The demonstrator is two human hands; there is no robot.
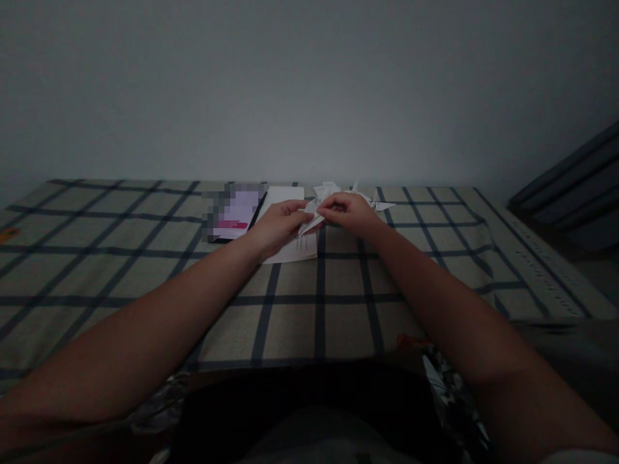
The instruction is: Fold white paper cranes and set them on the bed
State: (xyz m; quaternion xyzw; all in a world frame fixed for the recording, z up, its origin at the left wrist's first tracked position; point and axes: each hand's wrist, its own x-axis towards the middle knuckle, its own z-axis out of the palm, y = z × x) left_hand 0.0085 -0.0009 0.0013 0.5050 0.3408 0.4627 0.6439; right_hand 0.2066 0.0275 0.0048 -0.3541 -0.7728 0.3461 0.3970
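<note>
A small piece of folded white paper (309, 225) is held between my two hands, above the table and partly hidden by the fingers. My left hand (280, 225) is closed on its left side, thumb on top. From the right, my right hand (351, 211) pinches the same paper between thumb and fingertips. Behind my right hand lie folded white paper shapes (385, 206) with pointed tips, like origami cranes, partly covered by the hand. Under my left hand rests a white printed sheet or booklet (294, 253).
A tablet or phone (239, 211) with a lit, partly blurred screen lies left of the sheet. The checked cloth (294, 322) covers the table, which meets a plain wall (309, 90). An orange item (8, 234) sits at the far left edge. Dark folded fabric (575, 193) stands at right.
</note>
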